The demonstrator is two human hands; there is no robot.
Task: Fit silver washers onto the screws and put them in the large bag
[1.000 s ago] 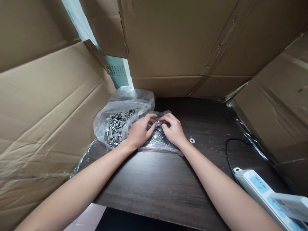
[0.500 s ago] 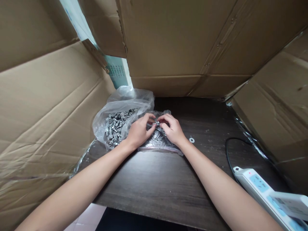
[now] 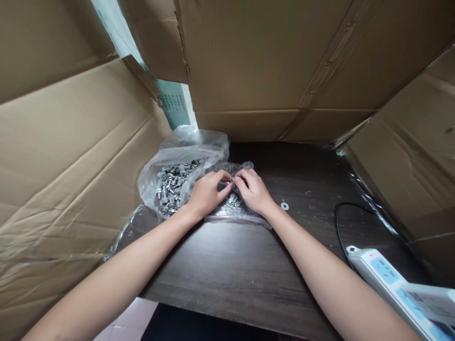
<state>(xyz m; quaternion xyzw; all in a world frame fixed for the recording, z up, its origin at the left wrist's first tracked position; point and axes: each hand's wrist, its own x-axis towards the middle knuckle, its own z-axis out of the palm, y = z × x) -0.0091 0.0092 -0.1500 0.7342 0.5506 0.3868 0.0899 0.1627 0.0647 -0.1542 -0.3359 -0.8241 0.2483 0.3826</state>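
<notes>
Between my fingertips is a small metal bolt [image 3: 231,182], held above a clear plastic bag. My left hand [image 3: 209,190] pinches one end of it with thumb and forefinger. My right hand [image 3: 253,189] closes on the other end, and its fingers hide most of that part. Under both hands lies the flat clear bag [image 3: 236,215] with loose metal pieces [image 3: 232,201] in it. Left of my hands stands a larger open plastic bag [image 3: 147,182] holding a heap of bolts [image 3: 172,184].
A white washer [image 3: 285,206] lies on the dark wooden table [image 3: 227,265] to the right. A white power strip [image 3: 384,272] with a black cable [image 3: 337,227] is at the lower right. Cardboard walls [image 3: 277,61] enclose the back and both sides.
My right fingers have closed further over the bolt and moved nearer my left fingertips, so less of the bolt shows. The bags and the washer stay in place.
</notes>
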